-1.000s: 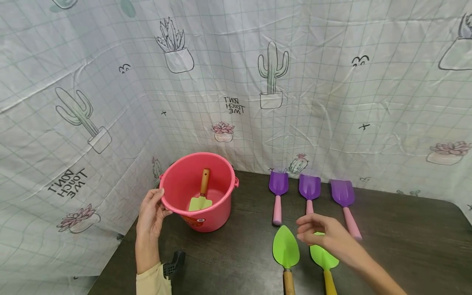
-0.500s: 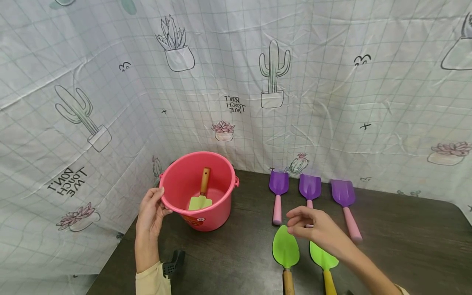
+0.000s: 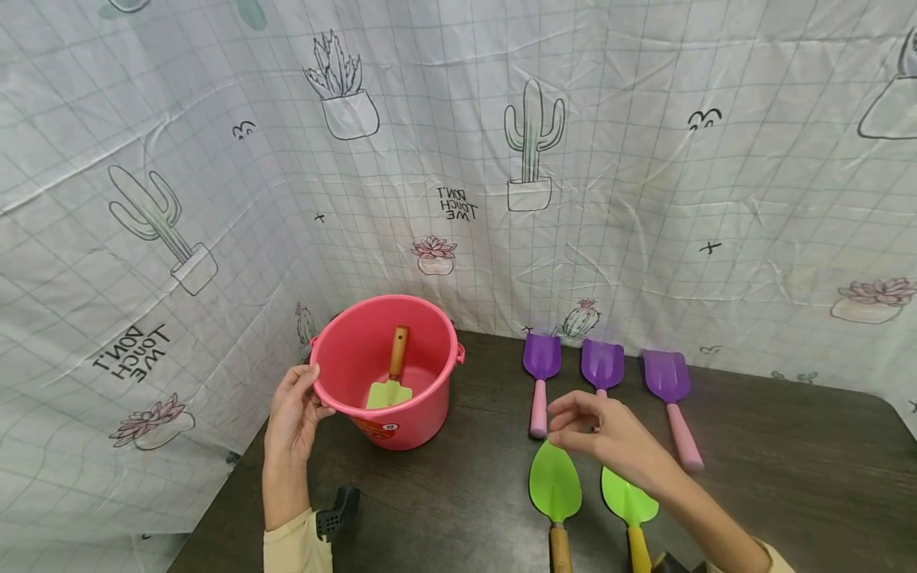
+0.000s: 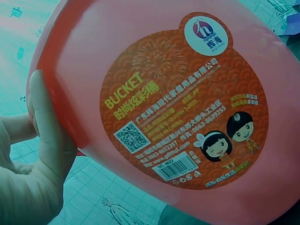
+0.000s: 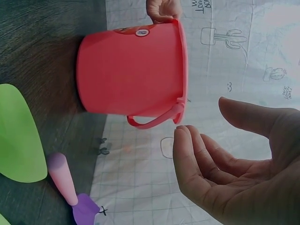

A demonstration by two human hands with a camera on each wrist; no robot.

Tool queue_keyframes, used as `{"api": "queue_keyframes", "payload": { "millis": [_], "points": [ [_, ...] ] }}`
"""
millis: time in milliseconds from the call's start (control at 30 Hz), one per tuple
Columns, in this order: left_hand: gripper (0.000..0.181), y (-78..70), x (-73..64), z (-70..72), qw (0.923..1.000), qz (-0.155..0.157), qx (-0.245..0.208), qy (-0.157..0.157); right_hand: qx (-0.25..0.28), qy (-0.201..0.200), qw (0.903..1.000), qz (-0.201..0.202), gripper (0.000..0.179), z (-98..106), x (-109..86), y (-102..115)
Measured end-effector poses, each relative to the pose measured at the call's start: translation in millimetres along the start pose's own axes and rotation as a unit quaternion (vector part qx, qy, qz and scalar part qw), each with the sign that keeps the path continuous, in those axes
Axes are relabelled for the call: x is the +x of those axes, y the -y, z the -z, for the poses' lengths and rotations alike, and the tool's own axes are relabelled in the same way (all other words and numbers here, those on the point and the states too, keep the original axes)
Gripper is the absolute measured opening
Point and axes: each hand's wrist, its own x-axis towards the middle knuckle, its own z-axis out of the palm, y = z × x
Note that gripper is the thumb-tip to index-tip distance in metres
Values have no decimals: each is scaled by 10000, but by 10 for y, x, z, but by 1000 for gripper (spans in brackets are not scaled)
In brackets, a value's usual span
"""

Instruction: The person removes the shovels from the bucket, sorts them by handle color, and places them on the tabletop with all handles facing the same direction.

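Observation:
My left hand grips the rim of a pink bucket, thumb on the outer wall in the left wrist view. A small trowel with a pale green blade and wooden handle lies inside the bucket. My right hand hangs in the air, fingers loosely bent and holding nothing, as the right wrist view confirms. Below it lie a green trowel with a wooden handle and another green trowel with a yellow handle, partly covered by the hand and forearm.
Three purple shovels with pink handles, the left shovel, middle shovel and right shovel, lie in a row at the back of the dark table. A cactus-print curtain hangs behind and left.
My right hand has drifted left and slightly up, from over the yellow-handled trowel to above the tip of the wooden-handled one. The left hand and the bucket have stayed put.

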Motion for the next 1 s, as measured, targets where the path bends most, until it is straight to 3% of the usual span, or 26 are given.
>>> {"api": "queue_keyframes", "payload": {
  "millis": [367,633,1000],
  "points": [
    [8,3,8,10,10000,57,-45,5,95,-222,9997,103,33,-30,69,69],
    [8,-2,14,20,10000,-9,-56,56,415,-167,9986,277,35,-45,167,123],
    [8,4,17,25,10000,-7,-45,72,97,-203,9996,146,38,-68,271,214]
  ]
}}
